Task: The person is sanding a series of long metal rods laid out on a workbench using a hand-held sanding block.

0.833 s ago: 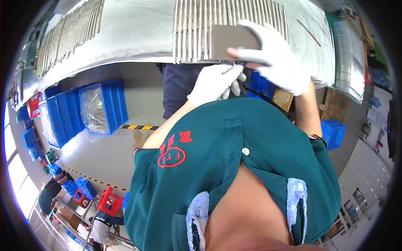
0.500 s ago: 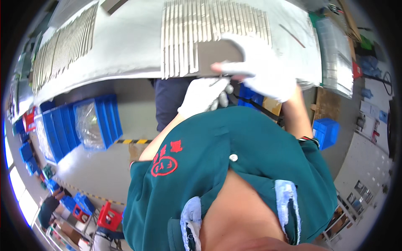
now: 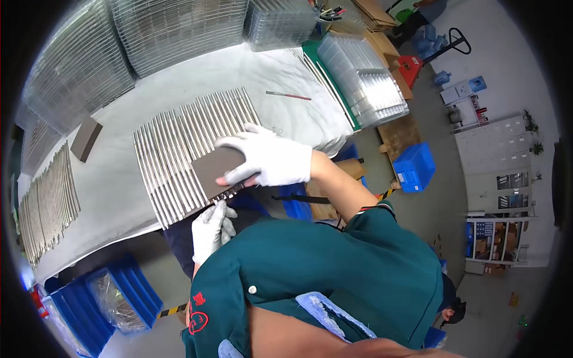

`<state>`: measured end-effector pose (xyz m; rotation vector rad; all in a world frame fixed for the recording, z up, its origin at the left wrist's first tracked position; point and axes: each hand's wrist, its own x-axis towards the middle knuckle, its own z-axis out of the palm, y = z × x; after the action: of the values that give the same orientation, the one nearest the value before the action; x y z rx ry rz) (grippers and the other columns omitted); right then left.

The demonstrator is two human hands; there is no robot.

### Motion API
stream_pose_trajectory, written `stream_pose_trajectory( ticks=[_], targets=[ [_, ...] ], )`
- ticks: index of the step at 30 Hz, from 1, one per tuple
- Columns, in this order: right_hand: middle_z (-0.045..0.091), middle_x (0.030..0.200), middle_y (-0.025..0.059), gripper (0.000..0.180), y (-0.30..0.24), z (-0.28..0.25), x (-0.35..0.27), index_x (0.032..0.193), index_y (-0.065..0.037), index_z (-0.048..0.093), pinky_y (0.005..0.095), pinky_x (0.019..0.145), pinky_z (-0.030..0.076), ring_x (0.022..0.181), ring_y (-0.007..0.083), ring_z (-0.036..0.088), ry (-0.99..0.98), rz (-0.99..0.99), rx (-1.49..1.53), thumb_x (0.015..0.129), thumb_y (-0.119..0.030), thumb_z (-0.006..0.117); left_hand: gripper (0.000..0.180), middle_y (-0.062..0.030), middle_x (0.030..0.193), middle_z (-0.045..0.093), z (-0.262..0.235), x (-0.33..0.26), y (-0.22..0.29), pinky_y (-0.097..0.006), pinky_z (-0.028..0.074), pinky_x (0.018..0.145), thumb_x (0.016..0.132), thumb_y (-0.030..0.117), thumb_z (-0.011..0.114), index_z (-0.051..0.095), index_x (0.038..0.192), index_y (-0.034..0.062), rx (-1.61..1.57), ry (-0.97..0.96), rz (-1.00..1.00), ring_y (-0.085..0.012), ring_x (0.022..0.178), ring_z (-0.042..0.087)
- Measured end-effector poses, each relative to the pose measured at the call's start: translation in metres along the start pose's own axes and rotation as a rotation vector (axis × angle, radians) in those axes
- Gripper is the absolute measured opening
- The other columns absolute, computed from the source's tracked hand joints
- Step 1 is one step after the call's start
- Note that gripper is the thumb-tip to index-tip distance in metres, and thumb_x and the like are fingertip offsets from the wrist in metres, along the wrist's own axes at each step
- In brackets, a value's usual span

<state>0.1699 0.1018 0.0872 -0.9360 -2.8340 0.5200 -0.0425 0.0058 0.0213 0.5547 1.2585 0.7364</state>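
A row of slim silver metal rods (image 3: 170, 152) lies side by side on the white-covered table. Over the row's near right part rests a flat grey-brown block (image 3: 213, 170). My right hand (image 3: 271, 156), in a white glove with bare fingertips showing, grips its right side, thumb along the near edge and fingers over the far corner. My left hand (image 3: 209, 232), also gloved, is at the near ends of the rods just below the block. Its fingers are curled together at the rod ends; what they pinch is hidden.
Another row of rods (image 3: 51, 203) and a second grey-brown block (image 3: 86, 139) lie at left. A thin brush-like tool (image 3: 288, 95) lies beyond my right hand. Clear plastic trays (image 3: 179, 30) are stacked at the back, more trays (image 3: 367, 77) at right. Blue crates (image 3: 98, 304) stand below left.
The view has swung toward the right, showing more of the room there. My right hand stays on the block, over the rods. My left hand remains by their near ends.
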Motion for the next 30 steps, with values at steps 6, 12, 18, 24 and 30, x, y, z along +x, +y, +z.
stream_pose_trajectory(
  ticks=[6,12,18,24,30],
  targets=[
    [0.048,0.148,0.0161,0.047,-0.005,0.003,0.004,0.129,-0.041,0.070,0.0525,0.119,0.027,0.135,0.0351,0.048,0.077,-0.121,0.103,0.085,-0.026,0.077,0.034,-0.0017,0.053,0.056,0.003,-0.001,0.001,-0.022,0.026,0.037,0.106,0.028,0.059,0.070,0.087,0.0020,-0.068,-0.001,0.028,-0.0053,0.037,0.039],
    [0.048,0.148,0.0166,0.047,-0.003,-0.009,0.004,0.129,-0.040,0.070,0.0497,0.114,0.032,0.133,0.0351,0.049,-0.001,-0.044,0.092,0.085,-0.027,0.077,0.034,-0.0009,0.054,0.056,-0.003,0.002,-0.002,-0.022,0.027,0.037,0.105,0.029,0.060,0.069,0.086,0.0022,-0.049,-0.041,0.018,-0.0053,0.037,0.041],
    [0.048,0.149,0.0175,0.045,-0.001,-0.004,0.005,0.129,-0.043,0.070,0.0538,0.121,0.026,0.137,0.0362,0.049,-0.017,-0.046,0.078,0.086,-0.030,0.076,0.034,0.0002,0.052,0.055,-0.001,0.002,-0.003,-0.022,0.026,0.037,0.104,0.029,0.062,0.069,0.084,0.0030,-0.054,-0.049,0.038,-0.0047,0.037,0.039],
    [0.048,0.150,0.0201,0.045,-0.008,-0.004,0.009,0.127,-0.042,0.071,0.0539,0.118,0.033,0.136,0.0380,0.050,0.056,-0.182,0.129,0.084,-0.028,0.077,0.037,-0.0012,0.054,0.055,0.001,0.001,0.005,-0.022,0.025,0.038,0.104,0.034,0.062,0.069,0.087,0.0024,0.052,-0.052,0.039,-0.0056,0.037,0.038],
    [0.051,0.147,0.0168,0.056,-0.001,-0.005,-0.012,0.130,-0.038,0.070,0.0465,0.113,0.041,0.131,0.0396,0.052,0.000,0.247,-0.237,0.080,-0.015,0.079,0.041,-0.0029,0.062,0.059,-0.003,0.002,-0.003,-0.023,0.033,0.039,0.103,0.040,0.061,0.070,0.098,0.0001,0.015,-0.071,0.022,-0.0069,0.041,0.043]
  ],
)
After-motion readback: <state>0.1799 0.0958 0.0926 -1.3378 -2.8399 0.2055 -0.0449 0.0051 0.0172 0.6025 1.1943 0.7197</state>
